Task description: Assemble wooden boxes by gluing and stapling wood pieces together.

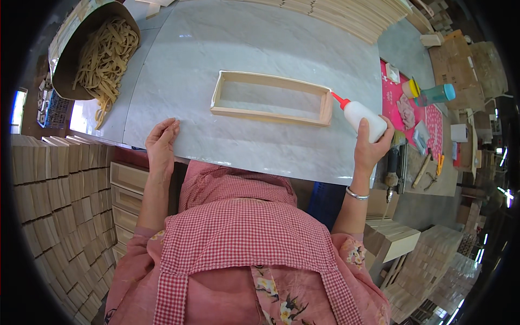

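A shallow rectangular wooden frame (271,116) rests on the grey marbled tabletop (260,149), the surface showing through its middle. White streaks run along its left end and far top edge. My right hand (370,146) is wrapped round a white squeeze bottle (362,120) with a red nozzle. The bottle is tilted, and its tip is at the frame's far right corner; whether it touches is too small to tell. Near the table's front edge, left of the frame, my left hand (162,145) has its fingers drawn together, with nothing visible in them.
Thin wooden strips (336,16) lie along the far edge. A tipped container of pale curled strips (108,57) stands far left. Right are a yellow-lidded jar (411,88), a teal-lidded container (437,94) and a hanging power tool (391,176). Stacked wood pieces (59,195) fill the left.
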The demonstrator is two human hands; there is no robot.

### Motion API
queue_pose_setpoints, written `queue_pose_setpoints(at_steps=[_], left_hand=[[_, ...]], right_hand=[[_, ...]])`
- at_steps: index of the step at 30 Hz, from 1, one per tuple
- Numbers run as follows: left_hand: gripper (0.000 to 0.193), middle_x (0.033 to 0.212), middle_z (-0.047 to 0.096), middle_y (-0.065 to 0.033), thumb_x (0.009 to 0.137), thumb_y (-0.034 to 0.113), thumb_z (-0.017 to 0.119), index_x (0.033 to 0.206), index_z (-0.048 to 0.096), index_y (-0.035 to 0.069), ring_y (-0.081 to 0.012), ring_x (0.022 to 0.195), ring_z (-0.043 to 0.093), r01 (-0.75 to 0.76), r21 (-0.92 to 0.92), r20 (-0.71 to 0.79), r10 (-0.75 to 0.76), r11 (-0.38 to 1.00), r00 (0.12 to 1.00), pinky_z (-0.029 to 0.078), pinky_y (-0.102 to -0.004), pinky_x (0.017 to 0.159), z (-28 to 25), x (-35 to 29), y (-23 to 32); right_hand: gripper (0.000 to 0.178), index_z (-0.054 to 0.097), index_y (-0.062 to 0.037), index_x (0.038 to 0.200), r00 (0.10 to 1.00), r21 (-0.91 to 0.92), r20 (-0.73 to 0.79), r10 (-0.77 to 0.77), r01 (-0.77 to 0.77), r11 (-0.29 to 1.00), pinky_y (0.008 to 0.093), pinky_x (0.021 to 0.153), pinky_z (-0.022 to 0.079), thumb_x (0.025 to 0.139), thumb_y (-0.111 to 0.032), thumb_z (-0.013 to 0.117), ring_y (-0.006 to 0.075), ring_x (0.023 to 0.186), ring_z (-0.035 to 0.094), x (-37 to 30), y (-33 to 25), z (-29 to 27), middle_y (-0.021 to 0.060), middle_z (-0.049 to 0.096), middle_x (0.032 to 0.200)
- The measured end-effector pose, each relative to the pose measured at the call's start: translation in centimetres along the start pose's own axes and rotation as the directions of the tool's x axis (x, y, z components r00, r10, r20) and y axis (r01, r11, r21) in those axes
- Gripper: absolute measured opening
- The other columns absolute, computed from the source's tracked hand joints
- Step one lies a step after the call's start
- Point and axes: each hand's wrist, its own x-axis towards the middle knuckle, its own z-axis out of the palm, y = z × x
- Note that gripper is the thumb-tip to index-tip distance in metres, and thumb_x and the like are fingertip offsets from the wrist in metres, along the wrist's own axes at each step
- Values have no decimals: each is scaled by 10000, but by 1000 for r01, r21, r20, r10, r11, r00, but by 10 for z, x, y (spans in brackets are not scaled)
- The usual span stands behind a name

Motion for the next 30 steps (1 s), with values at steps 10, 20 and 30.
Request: queue_pose_setpoints(at_steps=[10,20,30], left_hand=[[228,1119,687,-183,938,-62,586,1157,644,-82,-217,1044,663,-1,5,11,1,1000,1000,516,-264,971,3,0,2],[229,1132,688,-184,943,-46,589,1163,647,-74,-215,1062,665,21,59,-6,-21,998,1000,516,-280,980,3,-3,8],[252,1137,690,-184,928,-65,593,1176,638,-81,-236,1124,661,-15,-70,-31,13,997,999,512,-279,987,15,-9,9]], right_hand=[[440,558,-32,1208,992,-12,54,111,-111,994,364,844,504,838,-175,750,254,939,592,-22,-12,-33,137,623,1101],[433,548,-35,1215,972,94,145,186,-201,975,337,742,530,844,-173,725,236,917,582,-48,-26,-35,128,599,1107],[442,516,-44,1245,908,401,415,60,-241,884,278,598,525,868,-187,697,237,867,598,-81,-89,72,127,579,1119]])
